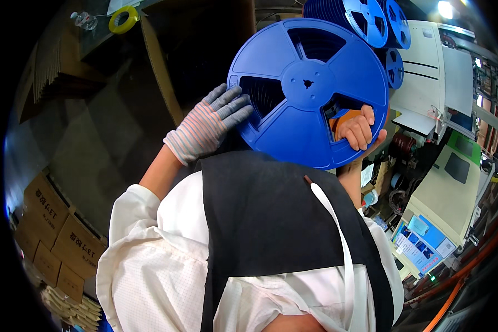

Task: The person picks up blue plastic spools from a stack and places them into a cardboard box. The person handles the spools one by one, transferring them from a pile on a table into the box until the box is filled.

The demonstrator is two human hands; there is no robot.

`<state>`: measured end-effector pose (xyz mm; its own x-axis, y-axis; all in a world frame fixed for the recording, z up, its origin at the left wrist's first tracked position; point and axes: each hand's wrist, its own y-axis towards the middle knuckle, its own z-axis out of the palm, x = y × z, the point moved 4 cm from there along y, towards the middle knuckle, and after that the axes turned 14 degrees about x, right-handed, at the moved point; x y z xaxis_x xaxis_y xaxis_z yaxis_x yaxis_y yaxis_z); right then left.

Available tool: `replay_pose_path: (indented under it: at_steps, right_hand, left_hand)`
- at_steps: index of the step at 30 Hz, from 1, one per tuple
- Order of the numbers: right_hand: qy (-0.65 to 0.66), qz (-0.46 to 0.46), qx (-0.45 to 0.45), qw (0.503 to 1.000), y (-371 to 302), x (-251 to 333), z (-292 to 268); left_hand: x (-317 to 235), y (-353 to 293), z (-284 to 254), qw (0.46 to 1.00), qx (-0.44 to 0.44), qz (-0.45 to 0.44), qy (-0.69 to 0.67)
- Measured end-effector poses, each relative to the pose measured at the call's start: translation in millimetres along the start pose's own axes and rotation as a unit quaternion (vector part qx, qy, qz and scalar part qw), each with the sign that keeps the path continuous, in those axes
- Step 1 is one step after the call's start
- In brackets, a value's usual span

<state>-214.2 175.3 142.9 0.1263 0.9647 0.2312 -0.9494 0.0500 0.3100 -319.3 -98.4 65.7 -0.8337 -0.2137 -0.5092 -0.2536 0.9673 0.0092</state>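
A large blue plastic reel (310, 83) with wedge-shaped openings faces me in front of my chest. Dark layered edges show through its upper and left openings, like more reels stacked behind it. My left hand (210, 122), in a grey striped glove, rests against the reel's left rim with its fingers stretched out, the tips by the left opening. Bare, my right hand (359, 130) grips the reel at its lower right, fingers hooked through an opening and curled over the rim. Something orange (346, 119) shows through that opening, partly hidden by the hand.
More blue reels (365, 22) stand beyond at the upper right. Flat cardboard (66, 66), yellow tape (124, 20) and a clear bottle (84, 21) are at the upper left. Cartons (58, 232) are stacked at the lower left. A beige-green machine (448, 177) stands at the right.
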Motion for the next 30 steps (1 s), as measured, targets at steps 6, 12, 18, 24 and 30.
replay_pose_path:
  at_steps: [6, 12, 18, 24, 30]
  right_hand:
    - [-0.005, 0.02, -0.009, 1.0, 6, -2, 4]
    - [-0.02, 0.038, -0.072, 0.996, 26, -5, 14]
    - [-0.239, 0.095, -0.219, 0.941, 40, 1, 8]
    - [-0.194, 0.088, -0.214, 0.953, 20, 5, -14]
    - [-0.317, 0.068, -0.338, 0.883, 10, -15, -14]
  left_hand:
    - [-8, 10, 0, 0.997, -0.022, 0.014, 0.071]
    - [-5, 2, 1, 0.999, -0.029, -0.016, 0.003]
    - [30, -47, -6, 0.841, -0.184, -0.117, -0.496]
    - [20, -79, -49, 0.51, -0.213, -0.13, -0.823]
    - [22, -89, -29, 0.462, -0.185, -0.114, -0.86]
